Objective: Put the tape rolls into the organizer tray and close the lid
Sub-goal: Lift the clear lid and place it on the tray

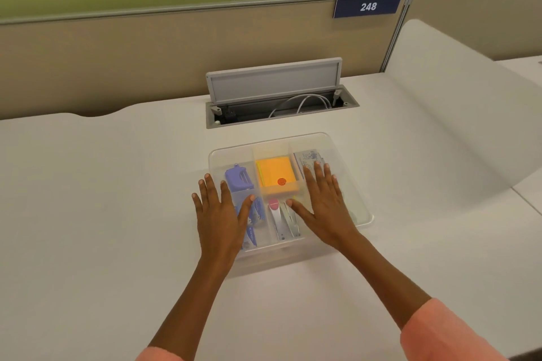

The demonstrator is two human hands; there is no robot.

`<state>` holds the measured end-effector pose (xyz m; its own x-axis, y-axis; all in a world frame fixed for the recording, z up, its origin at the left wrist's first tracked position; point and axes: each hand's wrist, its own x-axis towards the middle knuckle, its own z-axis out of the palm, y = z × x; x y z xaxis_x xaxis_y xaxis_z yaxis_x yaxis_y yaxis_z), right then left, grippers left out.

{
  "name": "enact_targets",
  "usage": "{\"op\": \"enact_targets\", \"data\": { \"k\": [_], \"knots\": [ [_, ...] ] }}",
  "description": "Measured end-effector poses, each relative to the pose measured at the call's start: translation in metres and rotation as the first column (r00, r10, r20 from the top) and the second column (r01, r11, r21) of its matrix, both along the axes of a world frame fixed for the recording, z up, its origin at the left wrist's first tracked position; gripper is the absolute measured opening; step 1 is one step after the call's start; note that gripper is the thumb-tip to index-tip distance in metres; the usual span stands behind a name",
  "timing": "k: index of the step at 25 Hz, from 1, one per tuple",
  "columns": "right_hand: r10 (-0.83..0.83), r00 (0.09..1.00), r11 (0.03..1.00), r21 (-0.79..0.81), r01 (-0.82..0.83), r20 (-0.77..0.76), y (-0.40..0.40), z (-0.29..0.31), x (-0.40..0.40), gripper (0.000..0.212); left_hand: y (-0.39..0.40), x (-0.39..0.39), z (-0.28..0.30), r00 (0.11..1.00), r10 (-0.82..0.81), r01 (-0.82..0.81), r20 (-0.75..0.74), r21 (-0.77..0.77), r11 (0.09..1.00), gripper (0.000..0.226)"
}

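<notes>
The clear organizer tray [356,184] sits on the white surface [102,199] in front of me, its see-through lid [346,152] lying flat over the compartments. I cannot make out any tape rolls for certain through the plastic. Inside the tray, the middle far compartment holds an orange sticky-note pad [275,173] with a small red dot on it; left of that pad lies a purple hole punch [238,178], and right of it a pale printed box [308,159]. In the near compartments are blue-purple staplers [255,220] and a white stapler with a pink end [277,221]. My left hand [220,214] lies flat with fingers spread over the tray's left edge, and my right hand [325,205] lies flat and spread on the lid over the tray's right half; neither grips anything. Beyond the tray an open cable hatch [275,82] shows white cables [305,101]. Above it on the partition is a blue sign [368,6] reading 248
</notes>
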<state>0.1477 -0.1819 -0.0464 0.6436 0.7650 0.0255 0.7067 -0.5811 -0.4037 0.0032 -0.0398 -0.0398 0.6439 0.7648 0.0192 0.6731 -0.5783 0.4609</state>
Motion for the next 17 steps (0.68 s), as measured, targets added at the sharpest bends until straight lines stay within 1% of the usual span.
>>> {"op": "enact_targets", "data": {
  "k": [1, 3, 5, 8, 10, 14, 17],
  "knots": [
    [-0.107, 0.994, 0.993, 0.040, 0.108, -0.030, -0.006, 0.003, 0.009, 0.091, -0.007, -0.001, -0.001, 1.000, -0.017, 0.017, -0.004, 0.001, 1.000, 0.109],
    [-0.305, 0.952, 0.949, 0.081, 0.305, -0.013, -0.025, 0.012, 0.018, 0.093, -0.025, -0.011, 0.001, 0.994, -0.103, 0.104, -0.036, 0.035, 0.994, 0.110],
    [-0.383, 0.924, 0.923, 0.050, 0.383, 0.003, -0.031, 0.013, 0.026, 0.098, -0.030, -0.014, -0.002, 0.978, -0.178, 0.188, -0.109, 0.085, 0.978, 0.111],
    [-0.358, 0.932, 0.933, -0.005, 0.359, 0.052, -0.028, 0.007, 0.020, 0.103, -0.025, -0.016, -0.003, 0.967, -0.181, 0.210, -0.177, 0.157, 0.965, 0.116],
    [-0.348, 0.933, 0.937, -0.009, 0.350, 0.091, -0.028, 0.004, 0.017, 0.103, -0.023, -0.016, -0.002, 0.968, -0.180, 0.211, -0.176, 0.178, 0.961, 0.117],
    [-0.353, 0.930, 0.935, -0.001, 0.355, 0.100, -0.028, -0.002, 0.018, 0.103, -0.024, -0.015, -0.007, 0.969, -0.186, 0.217, -0.164, 0.193, 0.957, 0.115],
    [-0.332, 0.938, 0.942, -0.019, 0.335, 0.100, -0.029, -0.003, 0.017, 0.104, -0.023, -0.015, -0.009, 0.964, -0.182, 0.221, -0.194, 0.199, 0.955, 0.115]
  ]
}}
